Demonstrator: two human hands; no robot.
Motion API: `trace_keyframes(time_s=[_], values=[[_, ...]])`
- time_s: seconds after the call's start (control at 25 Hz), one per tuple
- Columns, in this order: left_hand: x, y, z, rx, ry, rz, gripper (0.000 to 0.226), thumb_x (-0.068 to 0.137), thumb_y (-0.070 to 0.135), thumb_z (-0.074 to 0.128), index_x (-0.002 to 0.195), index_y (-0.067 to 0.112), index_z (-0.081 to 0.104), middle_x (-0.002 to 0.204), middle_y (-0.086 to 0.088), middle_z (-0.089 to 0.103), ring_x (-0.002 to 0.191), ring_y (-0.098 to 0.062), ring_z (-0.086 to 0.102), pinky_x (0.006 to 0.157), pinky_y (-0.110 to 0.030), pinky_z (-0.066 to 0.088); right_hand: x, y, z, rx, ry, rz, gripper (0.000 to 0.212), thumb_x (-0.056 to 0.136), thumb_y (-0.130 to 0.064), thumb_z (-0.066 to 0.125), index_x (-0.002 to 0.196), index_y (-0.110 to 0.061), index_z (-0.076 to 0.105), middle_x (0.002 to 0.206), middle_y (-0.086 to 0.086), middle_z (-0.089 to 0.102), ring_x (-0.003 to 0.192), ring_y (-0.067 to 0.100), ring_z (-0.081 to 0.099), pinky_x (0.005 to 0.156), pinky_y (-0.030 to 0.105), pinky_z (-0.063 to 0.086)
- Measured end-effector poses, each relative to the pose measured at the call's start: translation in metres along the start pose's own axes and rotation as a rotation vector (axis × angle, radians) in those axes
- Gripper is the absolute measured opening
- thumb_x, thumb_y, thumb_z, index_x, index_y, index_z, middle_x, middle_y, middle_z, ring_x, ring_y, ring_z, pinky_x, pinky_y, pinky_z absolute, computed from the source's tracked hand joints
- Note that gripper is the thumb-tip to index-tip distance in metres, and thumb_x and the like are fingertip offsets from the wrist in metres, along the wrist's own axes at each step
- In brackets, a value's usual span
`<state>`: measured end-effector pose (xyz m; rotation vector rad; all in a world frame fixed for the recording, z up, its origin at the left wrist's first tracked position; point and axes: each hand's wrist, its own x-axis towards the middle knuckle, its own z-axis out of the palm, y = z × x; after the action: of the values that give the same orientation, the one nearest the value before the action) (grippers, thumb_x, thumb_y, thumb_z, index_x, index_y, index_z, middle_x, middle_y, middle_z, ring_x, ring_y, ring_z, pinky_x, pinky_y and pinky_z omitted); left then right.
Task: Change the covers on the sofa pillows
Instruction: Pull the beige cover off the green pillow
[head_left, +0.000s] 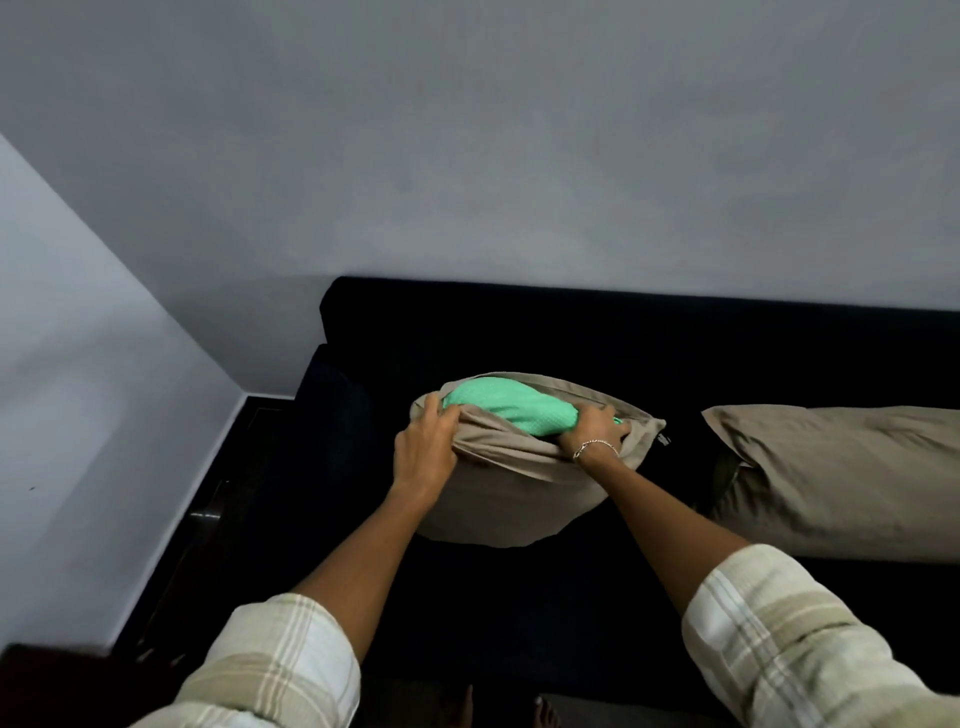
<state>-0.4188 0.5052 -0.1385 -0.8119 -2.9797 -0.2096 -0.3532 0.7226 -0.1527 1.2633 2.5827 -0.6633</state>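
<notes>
Sofa (467, 322): one, dark, front seat edge bare. Covered pillow (841, 478): one, seat's right end. Tan cover (498, 499): one, mid-seat, mouth open around one green pillow (504, 405). Left hand (423, 447) clutches cover's rim; right hand (597, 428) grasps green pillow.

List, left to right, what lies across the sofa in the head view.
Sofa arm → left hand → green pillow → right hand → second beige pillow. The beige cover both hands grip spans the middle, so it's left out.
</notes>
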Motion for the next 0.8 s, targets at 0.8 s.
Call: trace_keyframes(time_s=[0.8], values=[[-0.033,0.108,0.004,-0.145,0.144,0.268,0.039,0.075,0.035,0.07,0.111,0.023,0.058,0.101,0.002,0.062,0.095,-0.022,0.056,0.078,-0.037,0.041,-0.004,-0.09,-0.056,0.652,-0.225,0.098,0.084,0.05,-0.028,0.094,0.122,-0.004,0.057,0.103,0.009,0.067,0.097,0.027,0.067,0.088,0.04,0.055]])
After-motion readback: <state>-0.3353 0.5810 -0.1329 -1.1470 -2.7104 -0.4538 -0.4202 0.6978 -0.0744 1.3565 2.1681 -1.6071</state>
